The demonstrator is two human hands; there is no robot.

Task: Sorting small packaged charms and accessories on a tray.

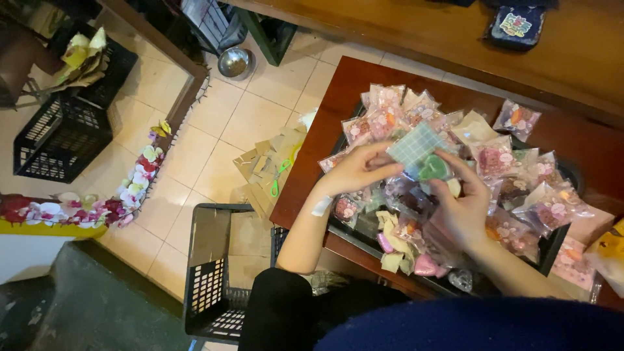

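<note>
- Far left, off the worktop: two black plastic crates (62,130) stand on the tiled floor, one stuffed with crumpled paper, and a garland of artificial orchids (123,195) runs along a low ledge.
- A small metal bowl (234,62) sits on the tiles near the top of the frame, well apart from the work.
- Cardboard scraps (270,170) with a green strip among them lie on the floor just beside the worktop's left edge; a third black crate (211,279) stands below them, near the person's knees, within easy drop from the edge.
- The left hand (356,170) comes in over the worktop's near-left corner (a white strip shows at the wrist), fingers curled closed on the left side of a clear packet (416,148) with a pale checked backing.
- That packet is held up over the middle of the worktop (338,91), above the heap, apparently so both hands can work it free of the clutter.
- A green heart-shaped piece (434,168) sits at the packet's lower edge, between the two hands.
- The right hand (463,208) meets it from the right, thumb and forefinger pinched at the green heart and packet edge, remaining fingers loosely bent.
- Beneath and rightward: a dark tray (552,250) piled with sealed packets (513,188) of pink and brown pieces spilling toward the far-right corner.
- Loose hearts and beige pieces (406,250) lie along the near edge, close at hand.
</note>
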